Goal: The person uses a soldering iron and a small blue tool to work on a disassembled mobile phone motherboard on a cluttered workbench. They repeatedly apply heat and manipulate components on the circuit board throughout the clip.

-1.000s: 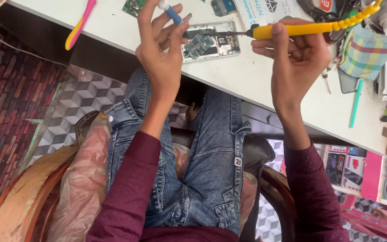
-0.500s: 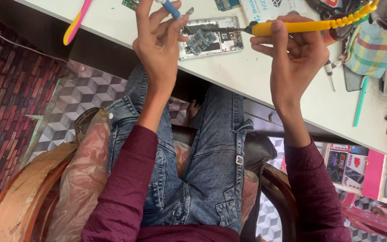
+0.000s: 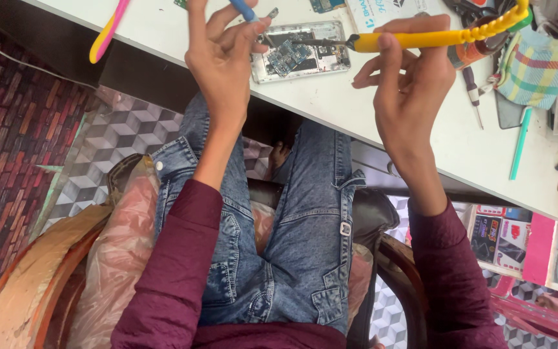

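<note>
From the head camera, the left hand [image 3: 224, 58] pinches a thin blue tool [image 3: 245, 10] in closed fingers. The right hand [image 3: 408, 81] is wrapped tight round a yellow screwdriver [image 3: 434, 39]. Its tip touches the open phone [image 3: 300, 52] lying on the white table [image 3: 356, 110]

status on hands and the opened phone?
Left hand grips a blue-handled tool, tip beside the phone. Right hand holds the yellow-handled tool, tip on the opened phone board. Nothing between tools and phone.
</note>
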